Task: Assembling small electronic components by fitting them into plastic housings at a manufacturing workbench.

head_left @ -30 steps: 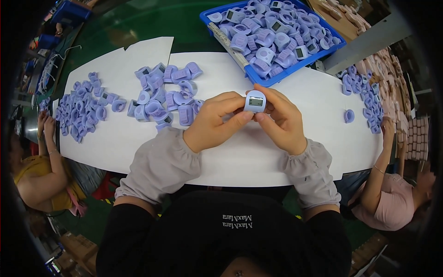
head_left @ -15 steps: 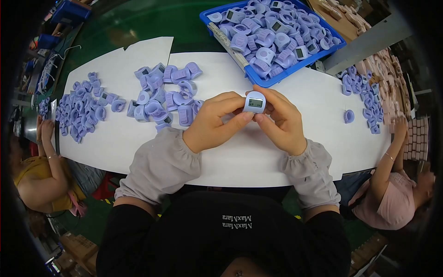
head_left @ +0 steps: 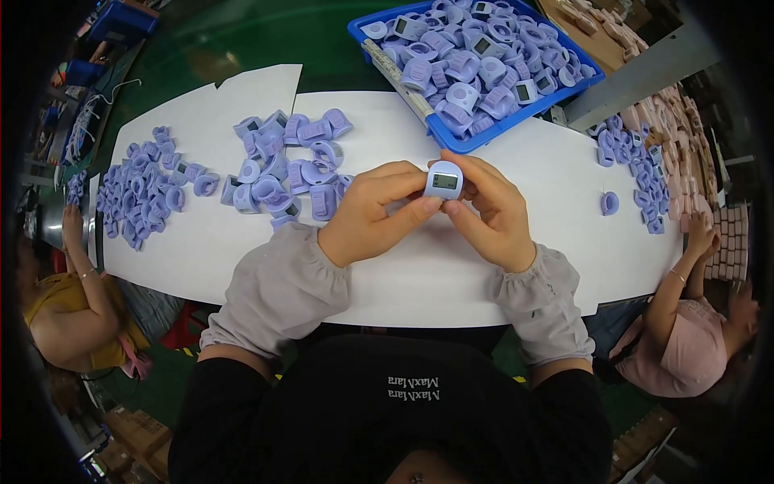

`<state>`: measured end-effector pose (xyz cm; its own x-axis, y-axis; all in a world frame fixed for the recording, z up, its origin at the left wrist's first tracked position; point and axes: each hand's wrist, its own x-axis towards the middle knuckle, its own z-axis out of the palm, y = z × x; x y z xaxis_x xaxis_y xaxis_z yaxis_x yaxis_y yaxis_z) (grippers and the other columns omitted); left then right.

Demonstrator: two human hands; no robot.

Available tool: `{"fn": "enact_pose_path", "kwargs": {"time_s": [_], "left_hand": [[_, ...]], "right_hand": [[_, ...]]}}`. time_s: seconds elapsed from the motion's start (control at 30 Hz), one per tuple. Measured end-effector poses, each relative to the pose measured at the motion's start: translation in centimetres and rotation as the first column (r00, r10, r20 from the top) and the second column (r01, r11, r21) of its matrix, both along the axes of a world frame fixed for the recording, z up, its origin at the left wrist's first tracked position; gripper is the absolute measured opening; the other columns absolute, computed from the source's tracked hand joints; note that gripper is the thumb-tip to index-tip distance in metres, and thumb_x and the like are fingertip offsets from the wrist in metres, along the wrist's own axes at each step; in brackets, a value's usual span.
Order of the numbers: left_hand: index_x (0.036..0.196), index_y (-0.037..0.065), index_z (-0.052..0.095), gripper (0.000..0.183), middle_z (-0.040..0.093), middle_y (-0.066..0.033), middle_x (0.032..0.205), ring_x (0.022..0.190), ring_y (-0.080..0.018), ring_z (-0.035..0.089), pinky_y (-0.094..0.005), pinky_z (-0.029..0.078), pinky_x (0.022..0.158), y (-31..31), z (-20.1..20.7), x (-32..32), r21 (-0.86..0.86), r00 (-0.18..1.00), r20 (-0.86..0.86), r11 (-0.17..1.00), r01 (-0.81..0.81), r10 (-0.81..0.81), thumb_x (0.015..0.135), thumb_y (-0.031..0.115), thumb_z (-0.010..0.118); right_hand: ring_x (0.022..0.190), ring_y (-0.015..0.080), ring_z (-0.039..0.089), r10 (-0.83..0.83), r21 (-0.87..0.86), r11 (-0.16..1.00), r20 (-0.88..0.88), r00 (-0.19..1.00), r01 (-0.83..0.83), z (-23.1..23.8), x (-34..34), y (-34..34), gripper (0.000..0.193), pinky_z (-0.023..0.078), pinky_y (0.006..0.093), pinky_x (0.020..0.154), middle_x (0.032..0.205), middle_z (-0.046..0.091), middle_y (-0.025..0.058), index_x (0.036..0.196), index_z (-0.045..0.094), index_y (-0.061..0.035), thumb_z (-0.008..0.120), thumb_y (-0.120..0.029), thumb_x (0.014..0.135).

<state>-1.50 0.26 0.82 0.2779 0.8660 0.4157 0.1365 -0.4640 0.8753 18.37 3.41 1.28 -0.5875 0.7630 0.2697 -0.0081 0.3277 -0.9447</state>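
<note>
Left hand [head_left: 375, 214] and right hand [head_left: 492, 214] together pinch a small lilac gadget [head_left: 444, 180] with a grey screen above the white sheet [head_left: 419, 274], near the blue bin [head_left: 476, 137].

Both forearms came up from the lower edge in grey gathered sleeves, angled inward so the hands met at the centre. The left hand [head_left: 375, 214] was curled, its fingers bent over to the right with the thumb stretched beneath them. The right hand [head_left: 492, 214] mirrored it, fingers arched leftward and thumb extended. Fingertips of both hands pinched together on one small piece between them.
</note>
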Motion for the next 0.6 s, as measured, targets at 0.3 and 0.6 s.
{"fn": "enact_pose_path", "kwargs": {"time_s": [0.3, 0.6], "left_hand": [[0.101, -0.001, 0.064, 0.018, 0.061, -0.0093, 0.083, 0.076, -0.0203, 0.058, -0.0291, 0.047, 0.068, -0.11, -0.06, 0.24, -0.004, 1.0, 0.022, 1.0, -0.013, 0.013, 0.088, 0.012, 0.062], [0.101, -0.001, 0.064, 0.019, 0.062, -0.0106, 0.085, 0.076, -0.0223, 0.058, -0.031, 0.046, 0.07, 0.1, -0.28, 0.11, 0.001, 1.0, 0.005, 1.0, 0.019, -0.019, 0.091, 0.013, 0.059]], "right_hand": [[0.109, 0.0221, 0.055, 0.007, -0.023, 1.0, -0.021, 1.0, -0.007, 0.08, 0.07, -0.06, 0.049, 0.051, 0.0336, 0.09, 0.125, 0.051, 0.0169, 0.134, 0.042, 0.0059, 0.052, 0.006, 0.086], [0.109, 0.0208, 0.055, 0.015, -0.187, 0.982, -0.106, 0.994, -0.035, -0.24, -0.08, -0.14, 0.041, 0.051, 0.035, 0.091, 0.119, 0.052, 0.0136, 0.128, 0.043, 0.0069, 0.051, 0.005, 0.088]]}}
